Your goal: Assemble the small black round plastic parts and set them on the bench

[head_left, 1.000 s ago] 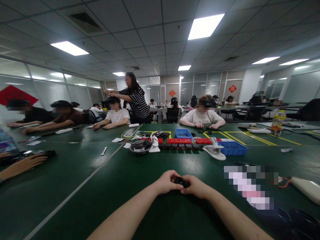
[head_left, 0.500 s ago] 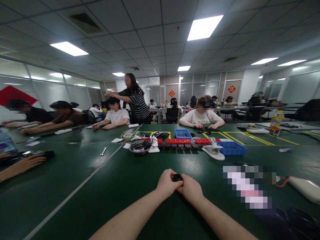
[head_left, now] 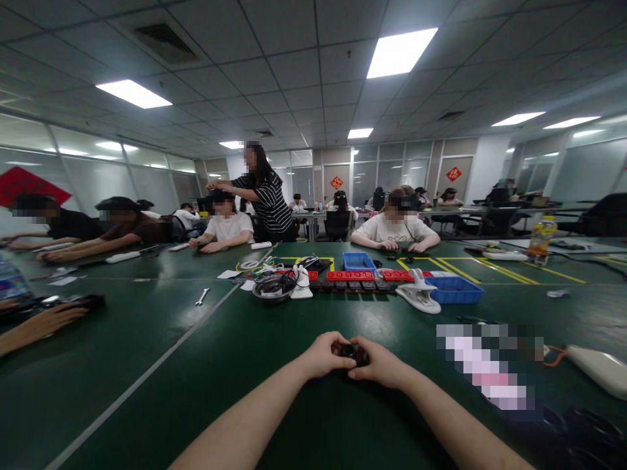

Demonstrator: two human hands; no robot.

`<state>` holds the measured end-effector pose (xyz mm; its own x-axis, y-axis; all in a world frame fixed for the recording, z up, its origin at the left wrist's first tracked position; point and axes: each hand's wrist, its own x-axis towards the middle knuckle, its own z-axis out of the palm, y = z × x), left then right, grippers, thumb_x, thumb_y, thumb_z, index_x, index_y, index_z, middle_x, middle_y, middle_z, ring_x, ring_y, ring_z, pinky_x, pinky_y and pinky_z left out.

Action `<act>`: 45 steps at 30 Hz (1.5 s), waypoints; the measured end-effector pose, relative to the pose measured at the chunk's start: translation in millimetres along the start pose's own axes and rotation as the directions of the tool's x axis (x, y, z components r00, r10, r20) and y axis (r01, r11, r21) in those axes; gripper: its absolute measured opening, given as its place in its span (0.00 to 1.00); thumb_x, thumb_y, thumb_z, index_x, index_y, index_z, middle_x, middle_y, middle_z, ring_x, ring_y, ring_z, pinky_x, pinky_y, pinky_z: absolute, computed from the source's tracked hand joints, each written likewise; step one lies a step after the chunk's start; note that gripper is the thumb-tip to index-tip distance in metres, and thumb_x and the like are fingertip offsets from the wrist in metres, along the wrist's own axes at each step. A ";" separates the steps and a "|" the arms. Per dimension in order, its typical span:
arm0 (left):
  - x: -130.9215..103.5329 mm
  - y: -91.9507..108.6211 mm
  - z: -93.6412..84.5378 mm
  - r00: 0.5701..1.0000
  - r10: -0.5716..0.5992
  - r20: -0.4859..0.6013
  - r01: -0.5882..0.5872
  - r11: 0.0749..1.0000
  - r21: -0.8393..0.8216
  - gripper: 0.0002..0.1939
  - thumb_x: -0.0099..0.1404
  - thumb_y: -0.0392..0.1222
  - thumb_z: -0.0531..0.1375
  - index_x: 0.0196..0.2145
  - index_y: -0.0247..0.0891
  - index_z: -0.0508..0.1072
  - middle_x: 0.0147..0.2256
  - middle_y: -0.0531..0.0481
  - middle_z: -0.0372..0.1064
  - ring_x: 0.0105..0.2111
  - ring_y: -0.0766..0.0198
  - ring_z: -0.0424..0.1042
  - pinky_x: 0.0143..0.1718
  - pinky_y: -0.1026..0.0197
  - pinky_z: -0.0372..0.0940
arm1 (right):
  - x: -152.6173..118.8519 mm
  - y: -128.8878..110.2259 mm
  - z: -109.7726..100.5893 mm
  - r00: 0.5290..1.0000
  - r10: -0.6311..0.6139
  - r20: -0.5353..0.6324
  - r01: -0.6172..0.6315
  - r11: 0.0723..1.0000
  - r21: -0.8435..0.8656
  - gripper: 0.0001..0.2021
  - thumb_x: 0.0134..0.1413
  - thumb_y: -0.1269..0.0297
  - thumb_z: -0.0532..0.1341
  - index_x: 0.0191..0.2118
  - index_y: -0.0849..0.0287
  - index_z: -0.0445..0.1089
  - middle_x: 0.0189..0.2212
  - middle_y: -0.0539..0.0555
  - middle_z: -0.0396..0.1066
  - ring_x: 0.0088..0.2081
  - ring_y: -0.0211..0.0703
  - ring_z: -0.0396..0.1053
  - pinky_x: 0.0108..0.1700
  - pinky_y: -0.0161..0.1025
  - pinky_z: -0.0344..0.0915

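In the head view, a small round black part (head_left: 348, 351) with a ring-like top is held low over the green table, between my two hands. My left hand (head_left: 321, 356) is closed around its left side, thumb along the near edge. On the other side my right hand (head_left: 379, 362) curves its thumb and fingers about the right edge, with dark material showing between them. The part's underside and most fingertips are hidden, and its exact kind is too small to make out.
Ahead lie a metal bowl of cables (head_left: 272, 287), a white clip base (head_left: 418, 292), red sockets (head_left: 350, 275) and a blue bin (head_left: 453, 290). A wrench (head_left: 202, 297) lies left. Right is a white cased device (head_left: 595, 369). A co-worker's hand (head_left: 46, 326) rests at far left.
My right hand has shifted slightly right and its thumb and fingers have spread, baring more of the black part. My left hand stays nearly in place around it.
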<state>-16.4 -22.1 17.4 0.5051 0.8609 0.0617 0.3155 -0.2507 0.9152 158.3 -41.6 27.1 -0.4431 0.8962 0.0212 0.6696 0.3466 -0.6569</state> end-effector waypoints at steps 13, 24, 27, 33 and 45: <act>-0.8 -1.3 -3.9 0.990 -0.011 0.143 0.028 0.992 -0.119 0.25 0.39 0.43 0.65 0.36 0.33 0.65 0.29 0.51 0.64 0.28 0.68 0.63 0.29 0.64 0.57 | -2.9 -6.0 -3.9 0.995 -0.012 0.099 0.006 0.998 0.060 0.13 0.38 0.64 0.60 0.36 0.60 0.67 0.30 0.48 0.67 0.31 0.38 0.63 0.31 0.31 0.57; -0.5 -0.2 -0.8 0.995 -0.019 0.101 0.028 0.995 -0.093 0.23 0.39 0.43 0.65 0.33 0.33 0.65 0.26 0.54 0.61 0.25 0.70 0.60 0.26 0.67 0.56 | -2.1 -3.6 -3.2 0.995 -0.033 0.093 0.027 0.997 0.067 0.12 0.37 0.64 0.60 0.33 0.61 0.68 0.26 0.48 0.66 0.28 0.37 0.61 0.28 0.31 0.55; -0.8 0.1 -1.1 0.995 -0.018 0.102 0.027 0.996 -0.085 0.23 0.39 0.44 0.65 0.33 0.33 0.65 0.26 0.54 0.61 0.25 0.71 0.60 0.25 0.67 0.55 | -2.0 -4.5 -3.7 0.995 -0.029 0.096 0.024 0.998 0.058 0.12 0.37 0.64 0.60 0.33 0.61 0.68 0.26 0.48 0.66 0.28 0.37 0.61 0.28 0.31 0.55; -1.9 1.9 -1.2 0.994 -0.020 0.110 0.031 0.995 -0.093 0.23 0.40 0.43 0.65 0.33 0.33 0.65 0.25 0.54 0.61 0.24 0.72 0.60 0.25 0.67 0.55 | -3.5 -6.6 -4.7 0.996 -0.027 0.087 0.023 0.998 0.050 0.12 0.37 0.64 0.61 0.33 0.60 0.68 0.27 0.48 0.66 0.28 0.37 0.61 0.29 0.31 0.55; -3.8 6.6 -1.6 0.994 -0.024 0.111 0.035 0.995 -0.094 0.22 0.39 0.43 0.65 0.33 0.33 0.65 0.26 0.54 0.61 0.25 0.71 0.60 0.26 0.67 0.56 | -2.2 -3.4 -3.4 0.996 -0.017 0.083 0.012 0.998 0.058 0.12 0.37 0.64 0.61 0.33 0.59 0.68 0.27 0.48 0.66 0.28 0.37 0.62 0.28 0.31 0.55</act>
<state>-17.6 -26.3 23.9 0.5830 0.8125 -0.0051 0.2556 -0.1775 0.9503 159.0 -43.8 31.9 -0.5026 0.8640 -0.0305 0.6282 0.3407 -0.6995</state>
